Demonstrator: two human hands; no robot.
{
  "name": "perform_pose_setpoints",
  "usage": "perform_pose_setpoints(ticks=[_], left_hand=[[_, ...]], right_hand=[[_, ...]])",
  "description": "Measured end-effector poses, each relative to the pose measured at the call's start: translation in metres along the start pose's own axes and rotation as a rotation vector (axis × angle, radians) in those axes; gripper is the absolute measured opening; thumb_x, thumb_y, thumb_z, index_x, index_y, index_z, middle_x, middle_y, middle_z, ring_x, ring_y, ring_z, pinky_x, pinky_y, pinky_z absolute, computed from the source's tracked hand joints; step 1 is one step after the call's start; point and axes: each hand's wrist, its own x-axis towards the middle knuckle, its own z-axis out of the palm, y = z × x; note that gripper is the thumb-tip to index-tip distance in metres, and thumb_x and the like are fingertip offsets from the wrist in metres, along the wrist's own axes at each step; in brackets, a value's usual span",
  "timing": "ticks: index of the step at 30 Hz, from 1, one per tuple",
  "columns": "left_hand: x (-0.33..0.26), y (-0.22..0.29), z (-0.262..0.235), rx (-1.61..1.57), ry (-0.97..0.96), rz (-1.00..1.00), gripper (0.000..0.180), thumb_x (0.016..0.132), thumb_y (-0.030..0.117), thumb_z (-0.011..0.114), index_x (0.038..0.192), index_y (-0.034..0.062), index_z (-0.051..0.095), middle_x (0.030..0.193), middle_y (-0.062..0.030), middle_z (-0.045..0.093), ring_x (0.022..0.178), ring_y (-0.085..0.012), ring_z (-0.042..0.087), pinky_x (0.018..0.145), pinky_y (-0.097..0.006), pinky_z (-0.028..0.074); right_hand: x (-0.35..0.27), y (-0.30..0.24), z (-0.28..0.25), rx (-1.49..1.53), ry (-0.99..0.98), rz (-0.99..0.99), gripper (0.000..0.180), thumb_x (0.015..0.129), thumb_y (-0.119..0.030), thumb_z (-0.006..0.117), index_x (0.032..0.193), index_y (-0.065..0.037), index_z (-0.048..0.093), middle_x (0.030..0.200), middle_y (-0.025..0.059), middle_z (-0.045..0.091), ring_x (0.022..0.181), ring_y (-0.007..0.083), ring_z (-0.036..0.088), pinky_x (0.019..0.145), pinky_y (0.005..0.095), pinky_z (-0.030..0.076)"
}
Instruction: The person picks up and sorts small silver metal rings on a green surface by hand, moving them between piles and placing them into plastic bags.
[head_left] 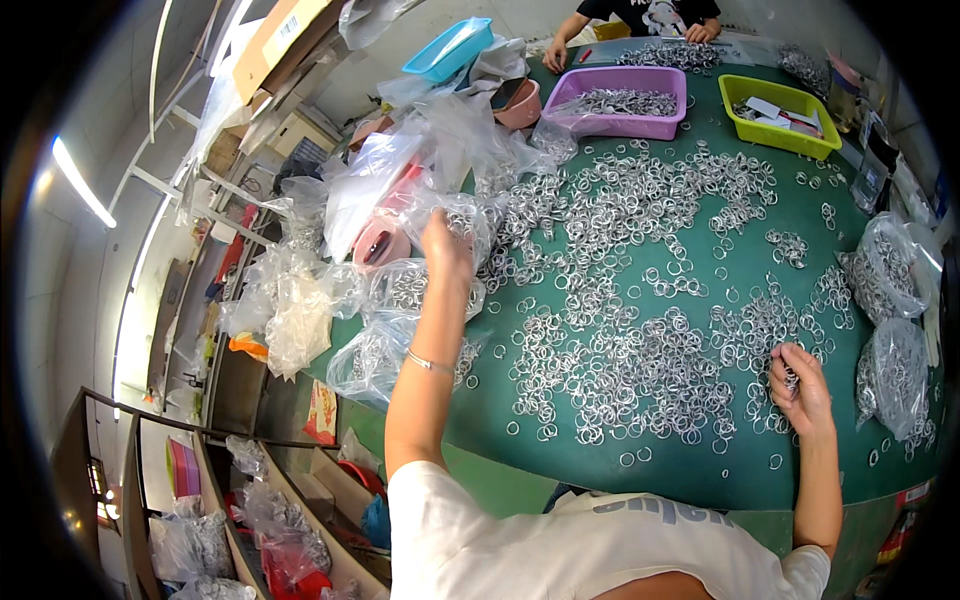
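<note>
Small silver metal rings (650, 370) lie loose in spreads and heaps over the green tabletop (590, 470). At the right, my right hand (803, 390) is closed, its fingers curled round a few metal rings (790, 378) just above the spread. My left arm reaches away to the left side of the table. There my left hand (443, 248) is at a clear plastic bag (475, 222) with rings in it; its fingers are mostly hidden, so I cannot tell whether they grip the bag. More ring-filled clear bags (370, 360) lie beside my left forearm.
At the far side stand a purple basin (620, 122) of rings and a yellow-green basket (790, 140) holding cards. A co-worker's hand (703, 32) is at the far edge. Filled bags (890, 375) line the right edge. A pink container (380, 243) sits left of my left hand.
</note>
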Motion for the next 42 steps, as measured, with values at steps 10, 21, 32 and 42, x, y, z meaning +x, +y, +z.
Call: perform_pose_setpoints(ticks=[10, 21, 32, 42], left_hand=[[-0.07, -0.017, -0.013, -0.038, -0.486, -0.002, 0.029, 0.086, 0.007, 0.046, 0.113, -0.0024, 0.05, 0.119, -0.013, 0.048, 0.11, -0.0237, 0.047, 0.091, -0.033, 0.039], [-0.174, -0.075, -0.123, 1.169, -0.553, 0.615, 0.025, 0.07, 0.0, 0.064, 0.095, 0.0019, 0.059, 0.098, -0.0115, 0.054, 0.09, -0.0278, 0.052, 0.081, -0.034, 0.041], [-0.208, -0.078, -0.127, 1.231, -0.798, 0.543, 0.037, 0.068, 0.013, 0.069, 0.102, 0.0063, 0.056, 0.121, -0.0105, 0.044, 0.116, -0.0312, 0.038, 0.098, -0.046, 0.025], [-0.201, -0.08, -0.139, 1.252, -0.597, 0.534, 0.045, 0.074, 0.014, 0.064, 0.115, 0.005, 0.048, 0.13, -0.0144, 0.035, 0.125, -0.0369, 0.026, 0.099, -0.056, 0.018]], right_hand=[[0.007, 0.004, -0.006, 0.145, 0.164, 0.064, 0.022, 0.089, -0.022, 0.047, 0.097, -0.002, 0.052, 0.076, 0.0053, 0.053, 0.047, 0.0097, 0.041, 0.037, 0.0191, 0.032], [0.004, 0.018, 0.015, -0.53, -0.15, 0.023, 0.022, 0.089, -0.018, 0.049, 0.08, 0.0, 0.057, 0.043, -0.0015, 0.039, 0.034, 0.004, 0.031, 0.032, 0.0182, 0.023], [0.011, 0.09, 0.115, -1.313, -0.445, -0.551, 0.025, 0.078, -0.014, 0.06, 0.103, -0.011, 0.061, 0.058, 0.0079, 0.057, 0.047, 0.0176, 0.052, 0.042, 0.0288, 0.038], [0.011, 0.074, 0.106, -2.091, -0.382, -0.565, 0.029, 0.077, -0.011, 0.055, 0.105, -0.014, 0.058, 0.058, 0.0095, 0.057, 0.053, 0.0264, 0.057, 0.044, 0.0364, 0.042]])
